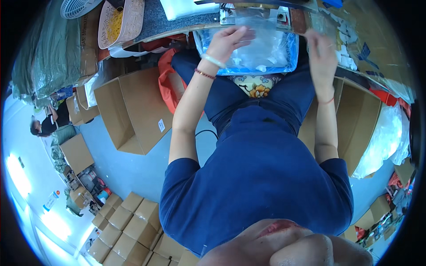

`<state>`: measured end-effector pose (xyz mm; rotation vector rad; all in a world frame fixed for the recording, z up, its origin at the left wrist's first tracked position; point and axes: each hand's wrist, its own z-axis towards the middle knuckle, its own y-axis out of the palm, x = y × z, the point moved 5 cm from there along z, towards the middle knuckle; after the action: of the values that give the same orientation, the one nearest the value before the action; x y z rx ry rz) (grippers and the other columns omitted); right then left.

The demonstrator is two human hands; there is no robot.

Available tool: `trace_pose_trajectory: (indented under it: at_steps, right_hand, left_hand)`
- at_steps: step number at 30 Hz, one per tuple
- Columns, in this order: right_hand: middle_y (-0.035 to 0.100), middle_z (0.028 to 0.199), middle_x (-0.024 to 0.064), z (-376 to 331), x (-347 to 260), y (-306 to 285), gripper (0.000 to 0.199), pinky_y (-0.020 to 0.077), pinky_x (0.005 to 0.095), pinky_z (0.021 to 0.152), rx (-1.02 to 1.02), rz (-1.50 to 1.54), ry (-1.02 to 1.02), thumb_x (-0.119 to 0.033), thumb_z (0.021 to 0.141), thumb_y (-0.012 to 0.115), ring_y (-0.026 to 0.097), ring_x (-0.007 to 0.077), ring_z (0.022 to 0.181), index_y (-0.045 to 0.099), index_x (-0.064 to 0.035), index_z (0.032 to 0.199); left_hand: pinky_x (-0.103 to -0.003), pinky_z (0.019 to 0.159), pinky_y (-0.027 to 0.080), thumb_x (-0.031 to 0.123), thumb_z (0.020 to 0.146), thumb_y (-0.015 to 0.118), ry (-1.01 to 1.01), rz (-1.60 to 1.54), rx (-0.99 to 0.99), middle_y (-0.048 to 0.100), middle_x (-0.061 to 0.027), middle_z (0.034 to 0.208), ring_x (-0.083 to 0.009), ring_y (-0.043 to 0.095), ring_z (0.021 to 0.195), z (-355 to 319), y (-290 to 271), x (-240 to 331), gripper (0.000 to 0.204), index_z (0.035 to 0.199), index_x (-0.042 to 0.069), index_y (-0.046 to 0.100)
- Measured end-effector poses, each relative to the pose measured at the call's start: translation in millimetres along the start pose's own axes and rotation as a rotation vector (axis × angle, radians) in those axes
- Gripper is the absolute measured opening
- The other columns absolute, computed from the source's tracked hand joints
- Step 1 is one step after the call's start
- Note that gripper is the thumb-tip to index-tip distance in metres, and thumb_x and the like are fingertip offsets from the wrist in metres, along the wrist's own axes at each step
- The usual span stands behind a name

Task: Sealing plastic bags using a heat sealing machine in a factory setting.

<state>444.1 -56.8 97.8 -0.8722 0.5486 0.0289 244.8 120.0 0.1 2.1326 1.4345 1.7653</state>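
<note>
My left hand [230,43] is over the left side of a blue-lined bin [290,60] at my lap. Its fingers stretch to the right, slightly blurred at the tips, with nothing visible in them. Clear plastic bags [268,49] fill the bin, and small white pieces [261,68] show among them near its front rim. Beyond it, a machine with a metal plate [228,17] sits at the table edge. To the bin's right, my right hand [321,55] is raised close to the table edge; motion smears its fingers, so their grip is unclear.
Small white plastic parts [346,60] lie on the table at right. A pale basket [133,20] holding yellow items stands at far left. Open cardboard boxes [144,106] flank my legs. Stacked cartons [142,226] stand on the floor, and another person [48,124] is at left.
</note>
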Motion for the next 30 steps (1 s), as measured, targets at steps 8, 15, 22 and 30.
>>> trace_pose_trajectory:
  at_steps: [8, 15, 22, 30]
  right_hand:
    - [0.062, 0.106, 0.0075, -125, -42, 156, 0.029, 0.048, 0.0385, 0.089, -0.561, -0.071, -0.344, -0.015, 0.076, 0.07, 0.057, 0.0263, 0.105, 0.064, -0.0056, 0.103]
    - [0.057, 0.089, 0.0078, -167, -45, 175, 0.012, 0.0525, 0.0363, 0.074, -0.709, -0.026, -0.345, -0.009, 0.076, 0.06, 0.058, 0.0264, 0.092, 0.059, -0.0068, 0.087]
    - [0.062, 0.095, 0.0098, -146, -46, 161, 0.014, 0.0511, 0.042, 0.076, -0.855, 0.338, -0.141, -0.019, 0.083, 0.066, 0.061, 0.0313, 0.095, 0.065, -0.0088, 0.093]
    - [0.057, 0.121, 0.0105, -91, 1, 209, 0.042, 0.0486, 0.0436, 0.089, -0.669, -0.071, -0.198, -0.025, 0.085, 0.067, 0.053, 0.0323, 0.114, 0.057, -0.0109, 0.123]
  left_hand:
    - [-0.038, 0.076, 0.054, 0.029, 0.09, 0.065, 0.176, 1.404, 0.159, 0.07, -0.0179, 0.096, -0.033, 0.069, 0.087, -42, -66, -74, 0.028, 0.107, 0.007, 0.07]
    - [-0.045, 0.078, 0.052, 0.035, 0.087, 0.066, -0.033, 1.624, -0.061, 0.069, -0.0191, 0.093, -0.0372, 0.066, 0.088, -58, -81, -136, 0.031, 0.098, 0.007, 0.07]
    - [-0.043, 0.082, 0.051, 0.035, 0.085, 0.069, 0.041, 1.512, -0.129, 0.068, -0.018, 0.102, -0.037, 0.065, 0.094, -61, -82, -123, 0.036, 0.107, 0.007, 0.067]
    - [-0.044, 0.089, 0.048, 0.035, 0.08, 0.074, 0.166, 1.547, -0.087, 0.065, -0.0159, 0.111, -0.0358, 0.061, 0.104, -59, -80, -118, 0.037, 0.106, 0.008, 0.069]
